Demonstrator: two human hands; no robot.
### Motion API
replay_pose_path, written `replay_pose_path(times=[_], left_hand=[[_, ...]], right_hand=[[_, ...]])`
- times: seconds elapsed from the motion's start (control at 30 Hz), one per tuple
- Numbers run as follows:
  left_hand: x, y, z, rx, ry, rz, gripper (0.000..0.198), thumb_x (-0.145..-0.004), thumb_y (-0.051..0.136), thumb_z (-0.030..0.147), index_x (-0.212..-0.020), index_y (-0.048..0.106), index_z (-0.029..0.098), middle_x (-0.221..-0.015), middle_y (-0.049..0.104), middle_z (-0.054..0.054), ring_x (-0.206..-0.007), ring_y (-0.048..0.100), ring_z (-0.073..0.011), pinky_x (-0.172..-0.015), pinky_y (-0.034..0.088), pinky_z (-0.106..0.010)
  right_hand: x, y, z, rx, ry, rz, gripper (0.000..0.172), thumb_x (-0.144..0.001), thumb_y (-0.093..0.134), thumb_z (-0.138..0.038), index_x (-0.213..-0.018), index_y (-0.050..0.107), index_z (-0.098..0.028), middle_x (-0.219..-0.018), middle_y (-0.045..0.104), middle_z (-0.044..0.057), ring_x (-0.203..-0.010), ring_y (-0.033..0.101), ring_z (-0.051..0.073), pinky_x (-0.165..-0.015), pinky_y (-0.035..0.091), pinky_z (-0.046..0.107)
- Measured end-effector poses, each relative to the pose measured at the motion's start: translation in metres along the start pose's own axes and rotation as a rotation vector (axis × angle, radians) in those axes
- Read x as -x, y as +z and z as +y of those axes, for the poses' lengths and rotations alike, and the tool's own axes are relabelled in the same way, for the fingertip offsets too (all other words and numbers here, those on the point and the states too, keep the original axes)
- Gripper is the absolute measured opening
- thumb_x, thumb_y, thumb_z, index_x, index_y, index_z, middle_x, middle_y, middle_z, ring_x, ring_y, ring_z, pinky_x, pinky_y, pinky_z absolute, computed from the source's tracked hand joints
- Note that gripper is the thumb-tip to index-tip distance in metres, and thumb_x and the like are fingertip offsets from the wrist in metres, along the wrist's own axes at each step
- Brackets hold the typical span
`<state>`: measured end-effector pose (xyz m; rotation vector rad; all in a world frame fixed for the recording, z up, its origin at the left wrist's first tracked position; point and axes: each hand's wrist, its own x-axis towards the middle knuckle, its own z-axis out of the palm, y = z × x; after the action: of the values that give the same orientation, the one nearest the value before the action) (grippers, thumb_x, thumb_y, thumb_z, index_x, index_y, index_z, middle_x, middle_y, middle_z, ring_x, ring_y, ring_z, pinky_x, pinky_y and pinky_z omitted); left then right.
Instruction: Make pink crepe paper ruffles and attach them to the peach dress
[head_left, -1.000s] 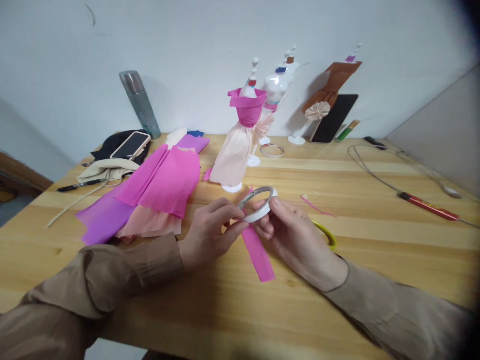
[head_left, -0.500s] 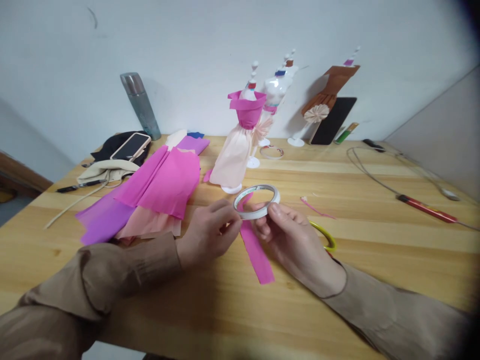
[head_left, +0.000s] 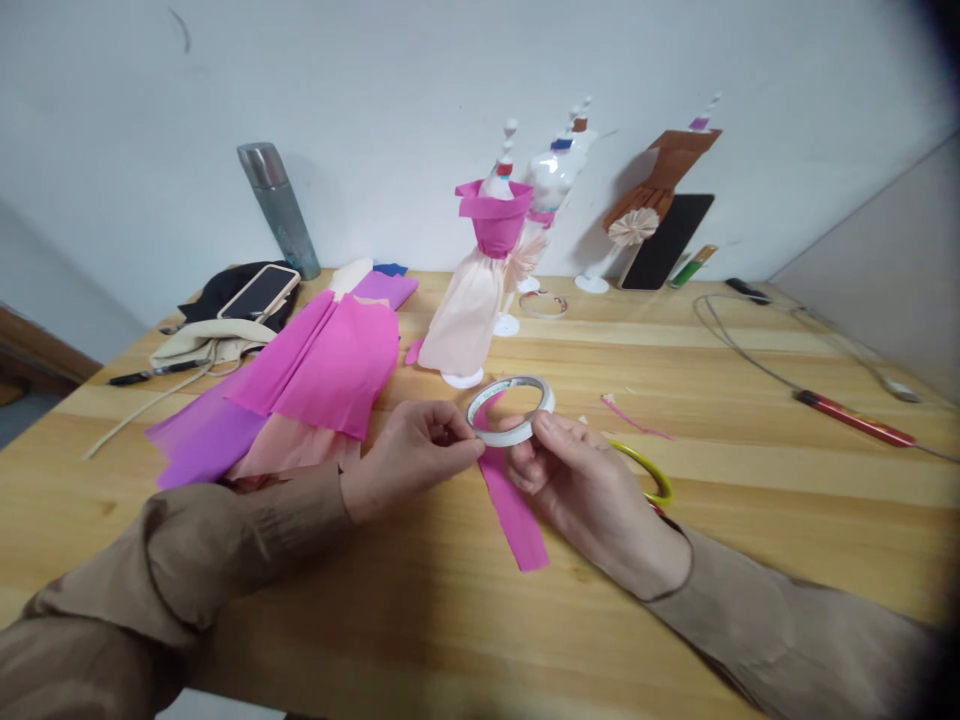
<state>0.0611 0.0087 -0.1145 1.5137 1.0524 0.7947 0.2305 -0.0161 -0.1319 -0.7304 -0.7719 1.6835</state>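
Observation:
My right hand (head_left: 592,490) grips a narrow roll of tape (head_left: 504,437) between thumb and fingers, tilted above the table. At the roll's left edge, my left hand (head_left: 412,450) pinches with thumb and forefinger; any loose tape end is too small to make out. Below the roll, a bright pink paper strip (head_left: 521,530) lies on the wood, its upper part seen through the ring. Just behind the hands stands a small mannequin (head_left: 465,310) in a pink top and pale skirt. A yellow loop handle (head_left: 660,485) shows partly behind my right hand.
Pink and purple crepe sheets (head_left: 341,365) lie left, near a phone (head_left: 259,293) and a bottle (head_left: 279,215). More mannequins, one in a brown dress (head_left: 664,175), stand by the wall with another tape ring (head_left: 544,304). A red cabled tool (head_left: 855,417) lies right.
The roll has dropped slightly and shifted a little left in my right hand. My left hand has turned a bit, its thumb and forefinger now stretched toward the roll's lower left edge.

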Motion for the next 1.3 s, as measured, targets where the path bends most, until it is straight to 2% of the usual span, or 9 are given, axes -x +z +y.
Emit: replay_pose_path(times=[0.17, 0.3, 0.4, 0.6, 0.67, 0.8, 0.9, 1.13, 1.3], left_hand=[[0.001, -0.002, 0.007, -0.129, 0.104, 0.112, 0.025, -0.067, 0.074, 0.026, -0.068, 0.052, 0.015, -0.061, 0.050, 0.004, -0.053, 0.043, -0.0060, -0.048, 0.031, -0.019], [0.001, -0.006, 0.012, 0.059, 0.046, -0.157, 0.027, -0.073, 0.072, 0.034, -0.087, 0.058, 0.016, -0.057, 0.052, 0.006, -0.053, 0.048, -0.0081, -0.050, 0.036, -0.019], [0.001, -0.012, 0.020, 0.097, 0.016, -0.316, 0.020, -0.080, 0.065, 0.032, -0.073, 0.063, 0.013, -0.059, 0.055, 0.002, -0.056, 0.049, -0.0079, -0.052, 0.037, -0.019], [0.007, -0.026, 0.042, 0.183, 0.053, -0.190, 0.019, -0.080, 0.067, 0.027, -0.068, 0.067, 0.013, -0.059, 0.060, 0.001, -0.055, 0.051, -0.0065, -0.052, 0.039, -0.017], [0.008, -0.029, 0.046, 0.263, 0.089, -0.118, 0.018, -0.081, 0.067, 0.028, -0.070, 0.068, 0.014, -0.066, 0.064, 0.001, -0.054, 0.051, -0.0054, -0.051, 0.040, -0.017], [0.009, -0.030, 0.049, 0.347, 0.149, -0.022, 0.019, -0.084, 0.066, 0.029, -0.071, 0.069, 0.015, -0.070, 0.066, 0.001, -0.052, 0.052, -0.0040, -0.048, 0.039, -0.015], [0.012, -0.028, 0.051, 0.337, 0.120, -0.030, 0.021, -0.084, 0.066, 0.031, -0.072, 0.069, 0.014, -0.070, 0.066, 0.000, -0.051, 0.052, -0.0041, -0.048, 0.040, -0.015], [0.014, -0.028, 0.052, 0.272, 0.167, 0.020, 0.021, -0.082, 0.068, 0.033, -0.073, 0.067, 0.014, -0.070, 0.067, 0.000, -0.049, 0.052, -0.0041, -0.044, 0.039, -0.015], [0.009, -0.029, 0.053, 0.192, 0.125, 0.033, 0.020, -0.081, 0.068, 0.031, -0.071, 0.067, 0.013, -0.067, 0.066, 0.000, -0.048, 0.051, -0.0043, -0.044, 0.039, -0.015]], right_hand=[[-0.001, 0.000, -0.003, -0.074, 0.027, -0.051, 0.028, -0.079, 0.070, -0.035, -0.062, 0.062, -0.015, -0.050, 0.050, -0.002, -0.046, 0.038, 0.007, -0.045, 0.031, 0.020], [-0.004, 0.000, -0.006, -0.049, 0.019, -0.134, 0.030, -0.085, 0.064, -0.038, -0.066, 0.061, -0.016, -0.049, 0.041, -0.005, -0.044, 0.033, 0.006, -0.044, 0.031, 0.020], [-0.004, -0.003, -0.009, 0.043, 0.018, -0.195, 0.033, -0.087, 0.061, -0.047, -0.074, 0.064, -0.016, -0.052, 0.046, -0.004, -0.045, 0.038, 0.007, -0.045, 0.034, 0.021], [-0.001, -0.008, -0.027, 0.240, 0.083, -0.541, 0.072, -0.080, 0.038, -0.080, -0.090, 0.069, -0.016, -0.063, 0.064, 0.005, -0.049, 0.054, 0.015, -0.049, 0.044, 0.029], [-0.003, -0.011, -0.031, 0.471, -0.011, -0.514, 0.068, -0.079, 0.043, -0.077, -0.096, 0.068, -0.016, -0.066, 0.065, 0.006, -0.054, 0.057, 0.017, -0.052, 0.045, 0.030], [-0.017, -0.016, -0.022, 1.458, -0.298, -0.156, 0.029, -0.089, 0.053, -0.041, -0.087, 0.066, -0.014, -0.083, 0.067, 0.010, -0.071, 0.058, 0.020, -0.065, 0.043, 0.033], [-0.023, -0.018, -0.013, 1.840, -0.324, -0.158, 0.012, -0.086, 0.055, -0.022, -0.082, 0.062, -0.013, -0.084, 0.063, 0.011, -0.073, 0.055, 0.021, -0.064, 0.040, 0.032], [-0.013, -0.013, -0.029, 1.109, -0.070, -0.816, 0.013, -0.076, 0.054, -0.010, -0.067, 0.048, -0.017, -0.076, 0.053, 0.001, -0.066, 0.048, 0.011, -0.058, 0.040, 0.023], [-0.017, -0.018, -0.031, 1.241, 0.050, -0.719, 0.022, -0.065, 0.042, 0.003, -0.069, 0.048, -0.018, -0.064, 0.047, -0.004, -0.057, 0.042, 0.009, -0.052, 0.033, 0.021]])
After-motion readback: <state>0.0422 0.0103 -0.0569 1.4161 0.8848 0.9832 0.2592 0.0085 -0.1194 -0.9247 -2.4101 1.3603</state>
